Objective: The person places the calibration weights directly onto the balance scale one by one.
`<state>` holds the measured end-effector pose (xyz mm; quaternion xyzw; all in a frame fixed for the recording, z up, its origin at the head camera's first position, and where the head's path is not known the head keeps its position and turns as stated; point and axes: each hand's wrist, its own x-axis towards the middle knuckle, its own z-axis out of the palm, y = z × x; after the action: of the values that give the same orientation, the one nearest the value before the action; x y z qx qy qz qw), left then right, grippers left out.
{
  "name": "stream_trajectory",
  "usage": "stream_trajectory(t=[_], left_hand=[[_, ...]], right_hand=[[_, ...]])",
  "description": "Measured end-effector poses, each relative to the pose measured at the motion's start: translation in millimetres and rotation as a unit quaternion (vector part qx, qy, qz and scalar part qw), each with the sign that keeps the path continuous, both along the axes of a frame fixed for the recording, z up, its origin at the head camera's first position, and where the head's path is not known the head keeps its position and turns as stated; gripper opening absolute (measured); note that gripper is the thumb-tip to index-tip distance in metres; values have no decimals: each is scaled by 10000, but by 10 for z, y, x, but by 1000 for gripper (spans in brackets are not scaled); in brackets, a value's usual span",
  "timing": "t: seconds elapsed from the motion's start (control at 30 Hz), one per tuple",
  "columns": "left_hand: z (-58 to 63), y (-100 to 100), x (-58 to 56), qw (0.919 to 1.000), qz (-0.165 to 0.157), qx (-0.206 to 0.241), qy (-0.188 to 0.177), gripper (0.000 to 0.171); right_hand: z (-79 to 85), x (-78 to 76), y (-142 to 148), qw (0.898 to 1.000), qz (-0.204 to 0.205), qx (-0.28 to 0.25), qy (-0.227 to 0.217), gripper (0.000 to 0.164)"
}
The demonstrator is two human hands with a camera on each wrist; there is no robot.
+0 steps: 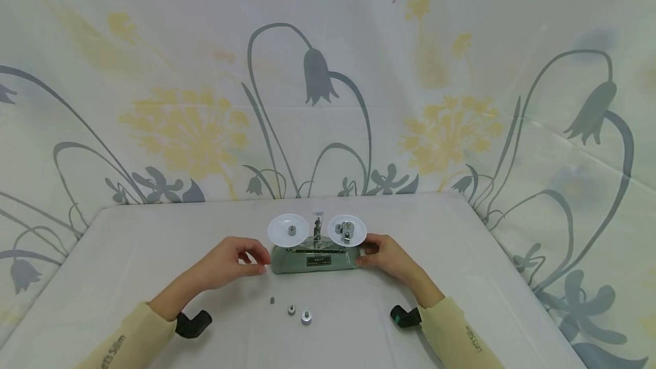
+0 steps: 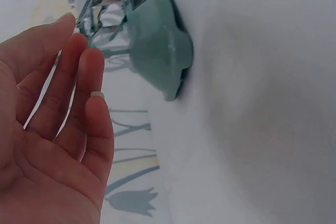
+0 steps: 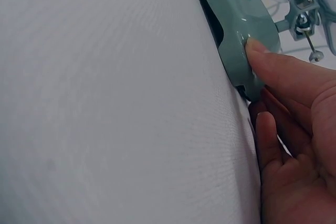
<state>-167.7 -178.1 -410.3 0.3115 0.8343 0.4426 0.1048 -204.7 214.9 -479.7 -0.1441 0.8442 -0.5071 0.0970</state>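
A green balance scale (image 1: pixel 316 262) stands on the white-covered table, carrying two white pans. One metal weight (image 1: pixel 292 230) sits in the left pan (image 1: pixel 277 237); several metal pieces (image 1: pixel 347 230) are grouped in the right pan (image 1: pixel 361 226). My right hand (image 1: pixel 389 256) grips the right end of the scale's base, its thumb (image 3: pixel 268 64) on the front face and the other fingers partly hidden behind. Beside the base's left end is my left hand (image 1: pixel 228 263), holding nothing. Its fingers (image 2: pixel 94 72) are loosely bent, and a gap to the base shows in the left wrist view.
Three loose weights stand in front of the scale: a small one (image 1: pixel 272 300), a medium one (image 1: pixel 291 310) and a larger one (image 1: pixel 306 318). Black wrist devices (image 1: pixel 193 324) show at both sleeves. A flower-printed cloth (image 1: pixel 318 147) hangs behind the table (image 1: pixel 230 329).
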Motion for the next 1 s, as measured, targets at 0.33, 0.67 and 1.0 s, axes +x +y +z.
stream_trajectory(t=[0.33, 0.67, 1.0], left_hand=[[-208, 70, 74, 9998, -80, -26, -175, 14], [-332, 130, 119, 9979, -288, 73, -570, 14], [-401, 148, 146, 9962, -450, -1, -740, 15]], right_hand=[[-12, -7, -3, 10000, -44, -4, -9, 55], [1, -3, -8, 9999, -79, 7, -63, 56], [21, 10, -23, 9999, -88, -26, -73, 57]])
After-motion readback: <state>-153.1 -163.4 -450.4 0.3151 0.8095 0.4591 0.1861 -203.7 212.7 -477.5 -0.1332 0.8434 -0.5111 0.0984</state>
